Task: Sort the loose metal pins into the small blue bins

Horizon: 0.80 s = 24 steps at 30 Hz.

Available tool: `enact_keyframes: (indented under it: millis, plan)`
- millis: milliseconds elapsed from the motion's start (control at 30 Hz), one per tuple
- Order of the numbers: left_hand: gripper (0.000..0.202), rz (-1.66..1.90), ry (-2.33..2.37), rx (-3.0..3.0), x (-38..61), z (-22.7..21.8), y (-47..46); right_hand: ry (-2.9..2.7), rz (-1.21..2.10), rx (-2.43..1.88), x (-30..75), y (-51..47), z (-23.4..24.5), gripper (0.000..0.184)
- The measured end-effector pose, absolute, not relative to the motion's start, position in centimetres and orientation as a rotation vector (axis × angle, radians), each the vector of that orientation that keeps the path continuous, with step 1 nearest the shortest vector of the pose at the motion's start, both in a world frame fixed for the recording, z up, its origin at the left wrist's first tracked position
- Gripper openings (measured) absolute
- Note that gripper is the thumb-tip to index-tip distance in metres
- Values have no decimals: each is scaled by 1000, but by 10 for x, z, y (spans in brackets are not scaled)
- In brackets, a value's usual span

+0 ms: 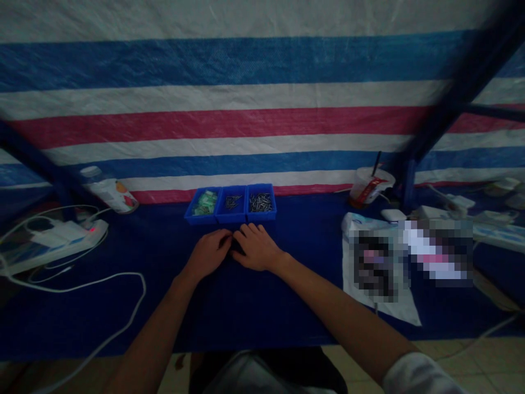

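My left hand (210, 253) rests palm down on the blue tabletop (254, 306). Its fingers are curled together and point toward the other hand; what they may hold is hidden in shadow. Close beside it lies my right hand (257, 247), fingers apart and thumb stretched out, with nothing visible in it. Just beyond my fingertips stand three joined blue bins. Green and clear small pieces (206, 203) fill the left bin (200, 220). A few thin metal pieces (232, 202) lie in the middle bin (231, 218). Many small metal pins (261, 202) are heaped in the right bin (262, 216).
At left are a tilted bottle (112, 192), a power strip (77, 241) and a loose white cable (141, 284). A drink cup with a straw (371, 186) and a plastic bag (350, 273) occupy the right. Striped sheeting (262, 126) hangs behind.
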State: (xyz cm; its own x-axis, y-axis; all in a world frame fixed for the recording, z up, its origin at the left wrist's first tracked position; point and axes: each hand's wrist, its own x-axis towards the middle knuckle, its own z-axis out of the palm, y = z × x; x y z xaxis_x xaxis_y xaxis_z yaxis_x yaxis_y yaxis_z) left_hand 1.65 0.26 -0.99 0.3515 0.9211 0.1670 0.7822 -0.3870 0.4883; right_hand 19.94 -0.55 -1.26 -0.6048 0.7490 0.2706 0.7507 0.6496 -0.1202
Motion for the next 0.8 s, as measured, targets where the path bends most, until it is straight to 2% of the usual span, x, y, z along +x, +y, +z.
enact_keyframes:
  millis: [133,400,667,800]
  plan:
    - [24,574,1496,2308,14,-8,3,-2579,31,-1158,199,-2,-11,25]
    - [23,597,1463,2333,15,-9,3,-2570,78,-1153,201,-4,-11,18]
    - [22,623,1437,2325,15,-9,3,-2531,-13,-1150,200,-5,-13,19]
    - [27,708,1429,2286,17,-4,1,-2467,-30,-1145,202,-7,-7,22]
